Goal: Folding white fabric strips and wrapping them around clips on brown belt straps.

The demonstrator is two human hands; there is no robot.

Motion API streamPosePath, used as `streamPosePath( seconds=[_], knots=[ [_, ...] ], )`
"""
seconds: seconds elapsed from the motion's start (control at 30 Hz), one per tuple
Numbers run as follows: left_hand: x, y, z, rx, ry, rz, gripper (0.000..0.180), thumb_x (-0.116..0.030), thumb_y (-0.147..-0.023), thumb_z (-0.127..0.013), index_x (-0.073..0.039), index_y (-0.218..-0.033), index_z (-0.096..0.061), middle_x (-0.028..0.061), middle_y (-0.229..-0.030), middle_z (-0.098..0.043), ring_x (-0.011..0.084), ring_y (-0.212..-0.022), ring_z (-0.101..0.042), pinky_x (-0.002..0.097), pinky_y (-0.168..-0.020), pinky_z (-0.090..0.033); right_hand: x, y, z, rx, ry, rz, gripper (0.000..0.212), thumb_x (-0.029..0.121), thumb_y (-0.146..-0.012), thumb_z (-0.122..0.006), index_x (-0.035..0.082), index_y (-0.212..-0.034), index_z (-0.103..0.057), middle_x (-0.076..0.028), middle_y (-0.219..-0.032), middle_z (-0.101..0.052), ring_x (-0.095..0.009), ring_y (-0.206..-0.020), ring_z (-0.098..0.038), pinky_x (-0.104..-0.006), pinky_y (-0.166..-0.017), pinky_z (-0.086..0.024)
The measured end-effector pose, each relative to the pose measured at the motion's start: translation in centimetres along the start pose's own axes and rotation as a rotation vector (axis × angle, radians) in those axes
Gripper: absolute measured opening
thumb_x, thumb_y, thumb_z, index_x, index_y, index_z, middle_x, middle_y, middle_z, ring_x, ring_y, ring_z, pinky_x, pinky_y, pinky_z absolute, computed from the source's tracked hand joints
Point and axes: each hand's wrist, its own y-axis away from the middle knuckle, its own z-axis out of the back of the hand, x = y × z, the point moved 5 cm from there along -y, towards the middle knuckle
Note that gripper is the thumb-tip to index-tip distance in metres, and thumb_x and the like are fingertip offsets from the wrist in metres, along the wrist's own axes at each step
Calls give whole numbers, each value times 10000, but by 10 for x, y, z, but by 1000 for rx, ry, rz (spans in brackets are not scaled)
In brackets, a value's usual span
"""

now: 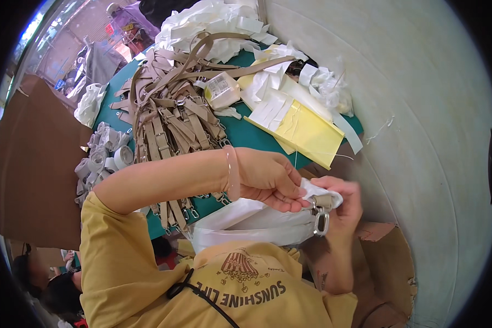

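Note:
My left hand, with a clear bangle at the wrist, reaches across from the left and pinches the edge of a white wrapping. My right hand, slightly blurred, closes round the same wrapping from the right. Out of the wrapping comes the end of a tan strap with a silver metal clip hanging below it. The rest of that strap is hidden. Beyond my left forearm lies a heap of tan straps with metal clips on their ends.
A green-topped table bears yellow sheets, a clear packet and crumpled white wrapping. Rolled grey straps sit at its left. Cardboard stands far left, a carton lower right, and a pale wall curves along the right.

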Motion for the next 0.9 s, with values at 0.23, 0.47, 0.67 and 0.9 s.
streamPosePath(
  seconds=[0.23, 0.47, 0.67, 0.9],
  knots=[
    [2, 8, -6, -26, 9, 15, 337, -271, -970, -556, 42, -1097, -569, 130, -1045, -658, 164, -906, -672, 226, -756, -553, -5, 12, -11, 88, 535, 393, 319, -128, -733, -620, -24, -1031, -575, -156, -1060, -653, -317, -945, -623, -376, -828, -510],
    [-11, 23, -20, 194, -5, 91, 343, -257, -973, -550, 54, -1116, -572, 143, -1066, -654, 185, -953, -676, 235, -763, -550, -51, 15, -22, 150, 220, -12, 460, 26, -749, -716, 34, -1172, -537, -90, -979, -659, -183, -866, -634, -292, -786, -503],
    [-64, 4, -36, 36, -391, -315, 243, -211, -963, -568, 23, -898, -575, 71, -768, -642, 167, -836, -701, 254, -586, -548, -44, 27, -49, 183, -363, -288, 284, 190, -1012, -414, -44, -1140, -513, -186, -970, -659, -243, -911, -658, -378, -871, -510],
    [-94, -20, -47, -361, -913, -805, 230, -177, -804, -729, 20, -720, -644, 66, -598, -649, 116, -563, -634, 260, -553, -484, -37, 37, -51, 22, -534, -426, 439, 282, -1039, -356, -89, -999, -588, -170, -870, -675, -230, -824, -667, -358, -801, -523]
  ],
)
